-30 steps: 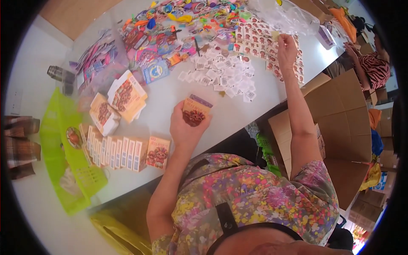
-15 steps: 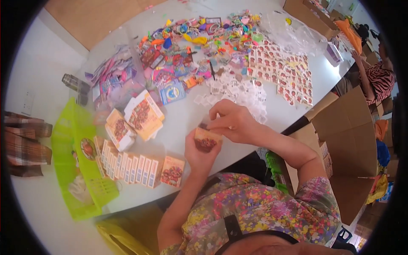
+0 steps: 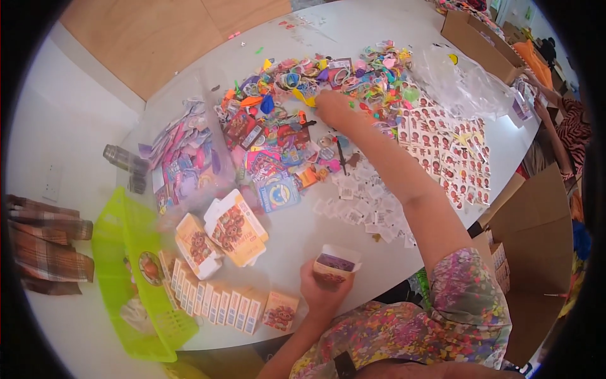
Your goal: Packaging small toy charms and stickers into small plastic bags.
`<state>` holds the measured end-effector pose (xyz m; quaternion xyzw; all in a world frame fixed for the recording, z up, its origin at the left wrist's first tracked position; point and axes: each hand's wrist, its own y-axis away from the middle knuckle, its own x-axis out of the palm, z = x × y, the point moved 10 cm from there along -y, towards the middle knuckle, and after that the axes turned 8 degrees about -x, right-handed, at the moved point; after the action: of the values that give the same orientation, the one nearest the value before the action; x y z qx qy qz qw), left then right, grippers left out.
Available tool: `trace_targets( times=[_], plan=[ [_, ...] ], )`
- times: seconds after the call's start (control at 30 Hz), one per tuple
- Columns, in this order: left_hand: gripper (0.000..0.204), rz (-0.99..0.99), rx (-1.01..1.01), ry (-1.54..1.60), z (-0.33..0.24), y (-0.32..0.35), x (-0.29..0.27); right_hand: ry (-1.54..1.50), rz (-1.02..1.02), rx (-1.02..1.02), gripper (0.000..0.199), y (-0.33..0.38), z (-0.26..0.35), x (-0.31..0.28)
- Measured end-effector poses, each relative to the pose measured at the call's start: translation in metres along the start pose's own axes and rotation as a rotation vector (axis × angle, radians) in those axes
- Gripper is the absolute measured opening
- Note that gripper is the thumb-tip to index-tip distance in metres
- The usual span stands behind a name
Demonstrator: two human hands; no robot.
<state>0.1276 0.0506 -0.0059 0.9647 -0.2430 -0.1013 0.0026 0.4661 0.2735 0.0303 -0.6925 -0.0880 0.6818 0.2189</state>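
Over the white tabletop (image 3: 353, 25), the right hand (image 3: 332, 107) has left the small open box (image 3: 336, 268) and now reaches into the colourful trinket pile (image 3: 315, 76), its grip hidden; the left hand (image 3: 323, 292) still grips the box near the table's front edge.

White table (image 3: 379, 19) with a tan wooden board (image 3: 170, 38) beyond it. Lime-green plastic basket (image 3: 136, 278) at the table's edge, beside a brown-and-red plaid cloth (image 3: 47, 243). Small cartons (image 3: 237, 227): cream and orange, each printed with a brown furry figure; the same print repeats along the row of packed boxes (image 3: 221, 306). The open box (image 3: 334, 268) in the left hand (image 3: 322, 294) is orange outside with a purple inner panel. Trinket heap (image 3: 315, 82): mixed pink, yellow, green, blue and orange. Sticker sheets (image 3: 451, 151): white with red-brown figures. Pouches (image 3: 183, 158): pink and lilac. Sleeve (image 3: 467, 297): multicoloured floral. Cardboard boxes (image 3: 536, 234): plain brown.
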Motion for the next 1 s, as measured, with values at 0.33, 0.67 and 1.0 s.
trace_targets(
  times=[0.33,0.67,1.0],
  plan=[
    [0.075,0.022,-0.016,0.096,0.003,0.001,-0.001,-0.421,0.039,0.145,0.026,0.015,-0.031,-0.053],
    [0.069,-0.029,-0.026,0.343,0.009,0.000,-0.005,-1.151,0.257,0.129,0.019,0.116,0.036,-0.148],
    [0.068,-0.148,0.230,0.012,-0.004,-0.003,-0.008,-0.658,0.720,-0.283,0.013,0.218,0.152,-0.198]
  ],
)
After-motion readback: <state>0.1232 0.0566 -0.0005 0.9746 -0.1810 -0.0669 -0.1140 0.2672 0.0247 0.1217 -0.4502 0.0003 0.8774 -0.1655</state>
